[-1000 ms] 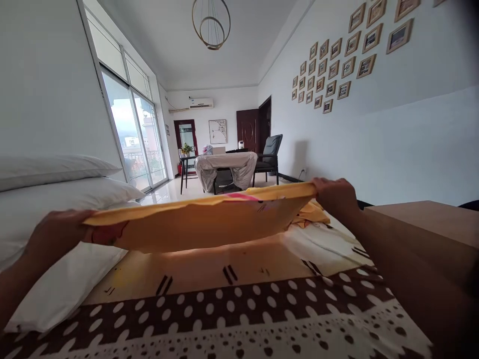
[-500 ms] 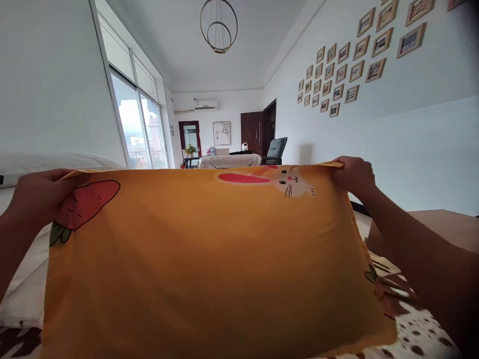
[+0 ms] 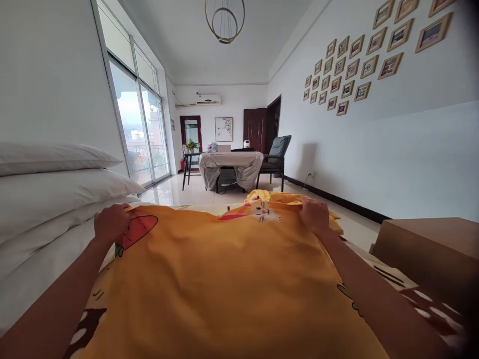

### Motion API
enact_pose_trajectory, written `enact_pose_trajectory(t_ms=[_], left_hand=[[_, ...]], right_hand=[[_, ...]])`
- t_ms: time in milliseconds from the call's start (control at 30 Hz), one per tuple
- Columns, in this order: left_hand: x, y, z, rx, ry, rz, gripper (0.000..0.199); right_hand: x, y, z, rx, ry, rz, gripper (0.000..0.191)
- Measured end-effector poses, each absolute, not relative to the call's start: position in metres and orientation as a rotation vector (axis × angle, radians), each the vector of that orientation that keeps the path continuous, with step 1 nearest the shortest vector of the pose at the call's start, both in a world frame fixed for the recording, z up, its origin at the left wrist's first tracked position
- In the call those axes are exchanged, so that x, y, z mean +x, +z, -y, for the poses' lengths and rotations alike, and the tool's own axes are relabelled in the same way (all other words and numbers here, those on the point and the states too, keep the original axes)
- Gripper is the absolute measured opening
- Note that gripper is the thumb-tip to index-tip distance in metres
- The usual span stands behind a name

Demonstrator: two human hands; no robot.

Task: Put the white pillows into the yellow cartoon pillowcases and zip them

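Hands [image 3: 112, 223] pinching both far corners of orange cloth [image 3: 224, 279], white pillows [image 3: 60, 189] stacked beside left hand

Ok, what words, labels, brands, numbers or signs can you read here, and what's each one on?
No text is readable.
Air conditioner: small label, too small to read.
Framed pictures: too small to tell if they carry writing.
Yellow cloth: rabbit print and carrot print, no lettering visible.
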State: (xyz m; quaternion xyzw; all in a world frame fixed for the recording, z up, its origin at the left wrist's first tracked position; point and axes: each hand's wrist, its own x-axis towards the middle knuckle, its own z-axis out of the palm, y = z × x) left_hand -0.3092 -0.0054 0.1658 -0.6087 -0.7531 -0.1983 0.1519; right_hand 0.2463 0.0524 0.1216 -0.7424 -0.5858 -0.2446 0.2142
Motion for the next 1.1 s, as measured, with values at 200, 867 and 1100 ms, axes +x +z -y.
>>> enact_pose_trajectory(t_ms=[200, 867, 1100], left_hand=[[-0.304, 0.134, -0.029, -1.878, -0.437, 2.219, 0.062], [-0.164, -0.052, 0.026, -2.555, -0.524, 1.757, 0.054], [-0.29, -0.099, 0.098, -2.247, -0.47, 1.882, 0.055]], right_hand=[[0.253, 0.095, -0.068, -2.126, -0.5, 1.744, 0.029], [0.148, -0.039, 0.029, -1.553, -0.012, 2.303, 0.052], [0.263, -0.093, 0.095, -1.827, -0.176, 1.991, 0.056]])
